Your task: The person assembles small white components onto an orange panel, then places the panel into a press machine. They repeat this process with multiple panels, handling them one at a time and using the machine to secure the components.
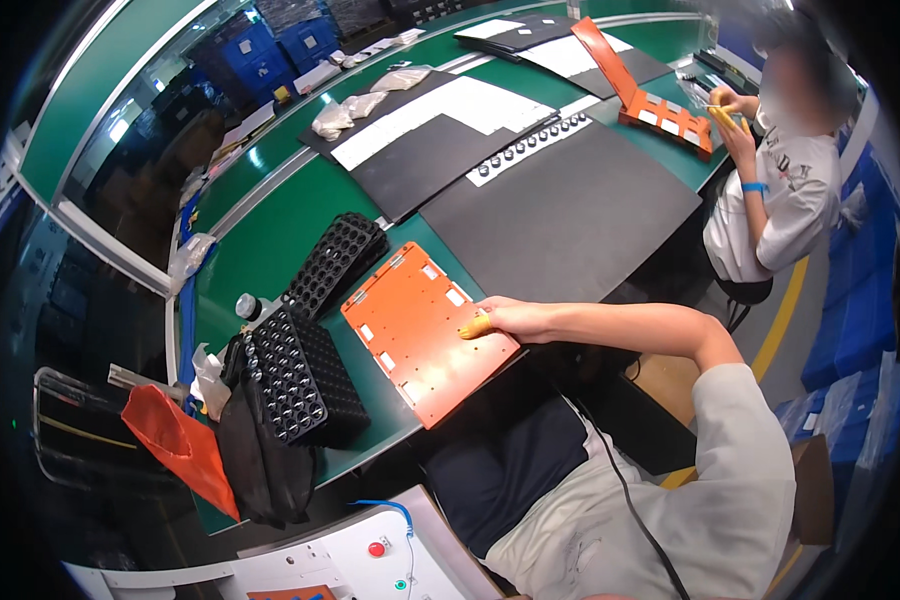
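The green workbench (260, 235) runs away to my right, and a broad dark sheet (570, 205) lies flat along its near edge. Further along that edge a co-worker (775, 205) stands, both hands up beside a slotted orange frame (665, 118).

In front of me, at the near edge and left of the dark sheet, is my orange panel (420, 345). It lies flat, face up, its long axis running roughly square to that edge: one short end points at me, the other toward the far edge. Pale rectangular openings sit along both long sides.

Left of the panel, nearer the workbench's left end, stands a black block of cells (305, 385). A black holed tray (340, 255) lies beyond it, and an orange bag (185, 445) is at the near left corner.

Smallest of all, my right hand (515, 316) is on the panel's right long side, a yellow-covered digit (476, 326) resting on its face. I cannot tell whether my fingers close underneath. My left hand is out of view, so its grip I cannot tell.
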Motion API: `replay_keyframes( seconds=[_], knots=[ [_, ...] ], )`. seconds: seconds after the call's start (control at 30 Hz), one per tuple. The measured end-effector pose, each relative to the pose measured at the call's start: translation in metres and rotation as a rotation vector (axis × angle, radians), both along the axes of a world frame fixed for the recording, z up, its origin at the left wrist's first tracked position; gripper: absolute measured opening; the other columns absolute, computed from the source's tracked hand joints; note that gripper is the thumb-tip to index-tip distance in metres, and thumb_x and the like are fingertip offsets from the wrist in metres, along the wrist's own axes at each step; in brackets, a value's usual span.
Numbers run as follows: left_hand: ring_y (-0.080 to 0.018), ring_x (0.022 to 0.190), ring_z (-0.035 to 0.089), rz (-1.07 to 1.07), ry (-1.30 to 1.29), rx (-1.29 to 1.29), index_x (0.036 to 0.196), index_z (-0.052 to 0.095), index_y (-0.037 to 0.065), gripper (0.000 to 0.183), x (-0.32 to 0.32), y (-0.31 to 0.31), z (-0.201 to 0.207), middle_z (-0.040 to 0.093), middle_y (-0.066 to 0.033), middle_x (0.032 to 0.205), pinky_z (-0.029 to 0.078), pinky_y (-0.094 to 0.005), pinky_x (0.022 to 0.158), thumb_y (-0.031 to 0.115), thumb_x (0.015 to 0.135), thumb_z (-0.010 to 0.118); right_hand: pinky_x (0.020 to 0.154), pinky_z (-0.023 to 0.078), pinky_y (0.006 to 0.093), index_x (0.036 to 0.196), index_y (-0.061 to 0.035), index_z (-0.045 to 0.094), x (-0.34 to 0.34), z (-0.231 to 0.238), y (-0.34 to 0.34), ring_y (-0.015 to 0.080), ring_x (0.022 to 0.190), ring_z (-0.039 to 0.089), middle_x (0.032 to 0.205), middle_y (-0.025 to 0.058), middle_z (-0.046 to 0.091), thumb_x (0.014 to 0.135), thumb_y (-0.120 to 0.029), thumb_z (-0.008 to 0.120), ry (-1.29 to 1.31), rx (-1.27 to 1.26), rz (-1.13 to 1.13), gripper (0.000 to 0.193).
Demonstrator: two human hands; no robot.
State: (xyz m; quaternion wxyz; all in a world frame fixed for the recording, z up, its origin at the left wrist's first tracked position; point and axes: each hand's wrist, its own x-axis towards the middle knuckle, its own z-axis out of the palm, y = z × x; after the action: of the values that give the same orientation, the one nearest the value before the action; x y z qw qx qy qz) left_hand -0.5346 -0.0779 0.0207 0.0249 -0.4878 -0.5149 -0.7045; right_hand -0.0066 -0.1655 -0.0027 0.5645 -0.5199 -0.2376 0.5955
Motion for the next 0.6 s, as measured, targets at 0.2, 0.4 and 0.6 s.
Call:
replay_keyframes(
  seconds=[0.2, 0.4, 0.6],
  knots=[
    [-0.0169, 0.057, 0.045, -0.070, 0.162, -0.002, 0.086, 0.056, -0.001, 0.035, 0.026, 0.002, -0.013, 0.050, -0.0042, 0.068, 0.040, -0.0304, 0.052, 0.026, 0.107, 0.047, 0.091, 0.050, 0.0285, 0.127, 0.0028, 0.058, 0.000, -0.007, -0.001, 0.0109, 0.106, 0.061, 0.119, 0.0069, 0.064, 0.099, -0.013, 0.057, -0.014, 0.100, 0.003, 0.031],
    [-0.0183, 0.065, 0.048, -0.459, 0.248, -0.169, 0.092, 0.056, 0.000, 0.030, 0.189, 0.074, 0.026, 0.052, -0.0050, 0.076, 0.041, -0.0322, 0.059, 0.025, 0.105, 0.049, 0.094, 0.050, 0.0298, 0.123, 0.0023, 0.062, -0.001, 0.002, -0.005, 0.0125, 0.108, 0.062, 0.118, 0.0090, 0.067, 0.095, -0.012, 0.064, 0.013, 0.076, -0.029, 0.031],
    [-0.0196, 0.076, 0.050, -0.743, 0.168, -0.509, 0.100, 0.055, 0.000, 0.025, 0.292, 0.119, 0.044, 0.054, -0.0059, 0.089, 0.043, -0.0342, 0.068, 0.024, 0.102, 0.053, 0.095, 0.047, 0.0307, 0.134, 0.0012, 0.053, 0.006, -0.015, 0.002, 0.0107, 0.109, 0.056, 0.114, 0.0051, 0.063, 0.095, -0.015, 0.066, 0.039, 0.121, 0.029, 0.044]
  ],
)
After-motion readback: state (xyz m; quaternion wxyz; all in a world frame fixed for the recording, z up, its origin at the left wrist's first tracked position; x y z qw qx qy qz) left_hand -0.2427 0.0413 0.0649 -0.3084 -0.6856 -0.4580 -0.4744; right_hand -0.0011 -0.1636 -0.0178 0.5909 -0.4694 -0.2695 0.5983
